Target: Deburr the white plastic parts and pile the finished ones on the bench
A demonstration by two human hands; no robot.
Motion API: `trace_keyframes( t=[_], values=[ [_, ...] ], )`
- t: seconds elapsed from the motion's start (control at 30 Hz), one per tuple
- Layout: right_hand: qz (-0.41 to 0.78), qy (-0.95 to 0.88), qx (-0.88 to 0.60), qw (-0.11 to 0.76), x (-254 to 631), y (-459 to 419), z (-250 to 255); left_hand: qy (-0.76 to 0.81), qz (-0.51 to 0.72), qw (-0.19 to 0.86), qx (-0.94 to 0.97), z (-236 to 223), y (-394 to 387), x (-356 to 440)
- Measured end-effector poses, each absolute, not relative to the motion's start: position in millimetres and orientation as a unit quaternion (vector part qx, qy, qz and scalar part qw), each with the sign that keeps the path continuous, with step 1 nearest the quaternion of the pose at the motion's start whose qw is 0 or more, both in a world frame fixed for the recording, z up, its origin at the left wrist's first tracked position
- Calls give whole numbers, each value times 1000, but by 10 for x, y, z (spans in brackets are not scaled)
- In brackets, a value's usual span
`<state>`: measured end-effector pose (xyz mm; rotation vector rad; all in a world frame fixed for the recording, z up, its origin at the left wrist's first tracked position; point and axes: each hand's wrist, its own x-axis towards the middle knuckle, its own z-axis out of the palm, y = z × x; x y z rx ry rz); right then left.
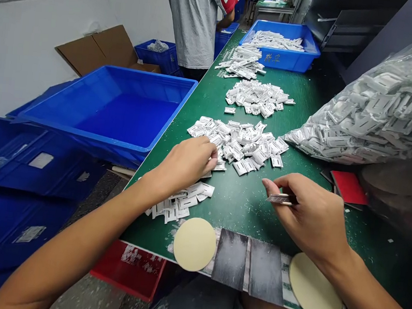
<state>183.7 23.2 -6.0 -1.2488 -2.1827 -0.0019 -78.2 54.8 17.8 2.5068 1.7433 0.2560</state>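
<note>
My left hand (194, 159) is at the near left edge of a pile of small white plastic parts (245, 143), its fingers curled and pinched together. Whatever lies between those fingertips is hidden. To the right, my right hand (307, 215) is closed around a small knife (281, 199), its flat metal blade pointing left above the green table. Below my left wrist, more flat white parts (183, 203) lie in a loose heap. Two dark plates (248, 265) with white dust sit along the near edge, between a round cream pad (195, 244) and another round pad (315, 286).
More white parts (257, 97) lie farther up the table (203, 103), below a blue bin (279, 58) of parts. A bulging clear bag (381, 108) stands right. Left of the table is a large blue tub (99, 132); a person (193, 22) stands beyond it.
</note>
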Motion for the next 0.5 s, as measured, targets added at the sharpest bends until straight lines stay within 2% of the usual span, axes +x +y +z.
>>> trace_keyframes(
  t=[0.1,0.2,0.27,0.3,0.37,0.5],
  values=[
    [63,-819,-466,329,1799,202,-33,562,214,110,792,241,449,-676],
    [159,-820,-427,346,1760,146,-15,511,389,361,676,266,257,-407],
    [172,-829,-388,365,1739,115,-19,451,416,527,589,252,126,-214],
    [161,-832,-372,379,1732,107,-24,425,412,578,562,241,73,-137],
    [143,-836,-354,394,1728,101,-24,400,409,604,554,224,0,-44],
    [188,-825,-351,402,1723,82,31,456,414,482,623,214,-76,-84]
  ],
)
